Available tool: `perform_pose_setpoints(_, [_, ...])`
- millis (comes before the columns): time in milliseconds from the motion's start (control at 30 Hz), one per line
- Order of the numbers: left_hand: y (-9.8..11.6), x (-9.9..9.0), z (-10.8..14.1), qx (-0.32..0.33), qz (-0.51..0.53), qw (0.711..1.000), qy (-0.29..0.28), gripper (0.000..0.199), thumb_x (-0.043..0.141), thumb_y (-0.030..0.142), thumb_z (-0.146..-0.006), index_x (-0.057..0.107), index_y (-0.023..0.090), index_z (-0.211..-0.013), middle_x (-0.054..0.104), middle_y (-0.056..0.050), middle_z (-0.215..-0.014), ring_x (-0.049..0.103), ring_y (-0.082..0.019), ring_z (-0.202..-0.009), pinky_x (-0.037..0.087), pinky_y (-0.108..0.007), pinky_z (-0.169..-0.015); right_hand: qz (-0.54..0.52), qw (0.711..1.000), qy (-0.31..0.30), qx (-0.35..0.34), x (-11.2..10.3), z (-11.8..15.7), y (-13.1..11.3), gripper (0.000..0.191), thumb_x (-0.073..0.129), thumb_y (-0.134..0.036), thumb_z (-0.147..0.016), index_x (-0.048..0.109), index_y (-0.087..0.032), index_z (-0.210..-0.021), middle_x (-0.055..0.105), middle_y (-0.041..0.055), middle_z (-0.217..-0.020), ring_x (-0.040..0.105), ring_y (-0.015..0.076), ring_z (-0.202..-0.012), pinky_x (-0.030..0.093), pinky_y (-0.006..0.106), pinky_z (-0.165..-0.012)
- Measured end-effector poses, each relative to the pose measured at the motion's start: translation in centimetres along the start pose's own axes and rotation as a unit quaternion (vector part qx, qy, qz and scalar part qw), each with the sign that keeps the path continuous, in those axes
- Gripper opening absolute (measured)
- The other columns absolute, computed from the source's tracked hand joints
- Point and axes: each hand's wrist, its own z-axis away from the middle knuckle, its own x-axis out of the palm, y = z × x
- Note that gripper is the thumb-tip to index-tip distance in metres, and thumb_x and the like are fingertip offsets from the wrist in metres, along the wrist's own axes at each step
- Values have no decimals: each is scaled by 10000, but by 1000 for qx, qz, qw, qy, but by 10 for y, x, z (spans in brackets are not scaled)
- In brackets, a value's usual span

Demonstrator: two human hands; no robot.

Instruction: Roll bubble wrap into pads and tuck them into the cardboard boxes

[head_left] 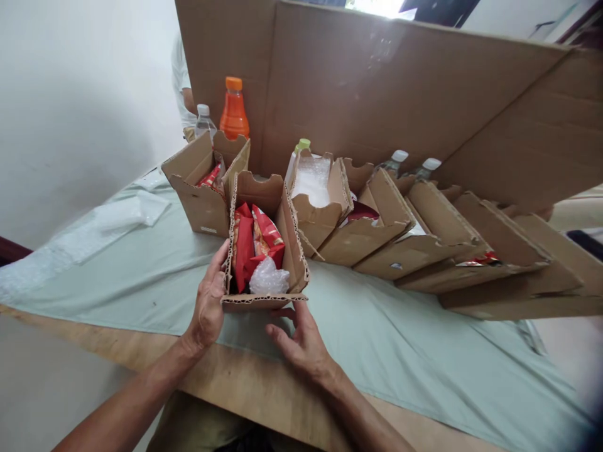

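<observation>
In front of me is an open cardboard box with two red snack packets and a ball of bubble wrap inside. My left hand lies along the box's left side, its fingers pressed to the wall. Under the near right corner, my right hand supports the box, its thumb held apart and some fingertips hidden beneath. To the left stands another cardboard box, also with a red packet in it.
A row of cardboard boxes runs to the right, one holding bubble wrap. Behind them rises a tall cardboard panel. An orange bottle and clear bottles stand behind boxes. Loose bubble wrap lies left on the green cloth.
</observation>
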Motion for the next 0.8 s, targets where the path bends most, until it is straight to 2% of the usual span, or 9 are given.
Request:
perform_pose_setpoints(133, [-1, -11, -20, -15, 62, 998, -14, 831, 583, 814, -853, 610, 252, -1465, 658, -115, -1469, 545, -356, -1449, 479, -492, -1212, 3, 1000, 12, -9, 16, -9, 2, 828, 664, -308, -922, 260, -338, -1644, 412, 133, -1641, 555, 310, -1388, 646, 437, -935])
perform_pose_setpoints(233, [3, -22, -37, -16, 92, 991, -91, 907, 524, 895, -823, 613, 247, -1451, 653, -137, -1459, 537, -367, -1448, 480, -505, -1201, -1, 999, 41, -17, 26, -25, 4, 885, 654, -292, -905, 197, -334, -1661, 337, 126, -1688, 510, 309, -1432, 630, 456, -988])
perform_pose_setpoints(300, [3, -29, -46, -2, 76, 985, -153, 945, 668, 846, -764, 573, 237, -1479, 620, -151, -1487, 530, -377, -1447, 470, -499, -1201, -1, 998, 59, -17, 31, -37, 5, 898, 636, -287, -900, 170, -321, -1668, 319, 133, -1696, 506, 307, -1431, 626, 459, -994])
perform_pose_setpoints(367, [1, -33, -52, 1, 10, 985, -170, 878, 820, 647, -754, 552, 231, -1479, 615, -151, -1481, 559, -356, -1415, 460, -475, -1201, 1, 998, 67, -16, 35, -50, 9, 902, 625, -274, -891, 169, -301, -1670, 328, 144, -1690, 504, 306, -1428, 619, 468, -1002])
perform_pose_setpoints(433, [-1, -33, -57, -10, -64, 987, -147, 677, 797, 462, -816, 590, 212, -1410, 677, -138, -1374, 633, -318, -1314, 501, -450, -1146, 0, 997, 70, -16, 36, -62, 14, 893, 626, -273, -881, 198, -279, -1664, 344, 155, -1678, 488, 309, -1440, 609, 475, -1017])
perform_pose_setpoints(533, [0, -27, -67, -23, -146, 983, -112, 436, 669, 376, -865, 663, 181, -1255, 751, -103, -1143, 716, -281, -1095, 596, -384, -928, -14, 996, 90, -3, 31, -75, 27, 837, 611, -290, -886, 258, -249, -1644, 356, 171, -1667, 462, 314, -1467, 609, 467, -1009])
perform_pose_setpoints(633, [3, -22, -77, -27, -205, 975, -81, 396, 626, 373, -850, 696, 160, -1177, 767, -86, -1054, 730, -259, -972, 589, -336, -796, -4, 994, 109, 24, 23, -80, 42, 764, 594, -302, -888, 350, -200, -1605, 399, 197, -1639, 468, 327, -1468, 601, 477, -1007])
perform_pose_setpoints(800, [2, -18, -83, -11, -223, 974, -29, 388, 599, 392, -844, 728, 147, -1116, 785, -81, -1013, 721, -228, -908, 576, -332, -827, 42, 995, 82, 26, 19, -76, 55, 696, 599, -266, -873, 452, -210, -1551, 540, 181, -1540, 550, 323, -1389, 540, 536, -1085])
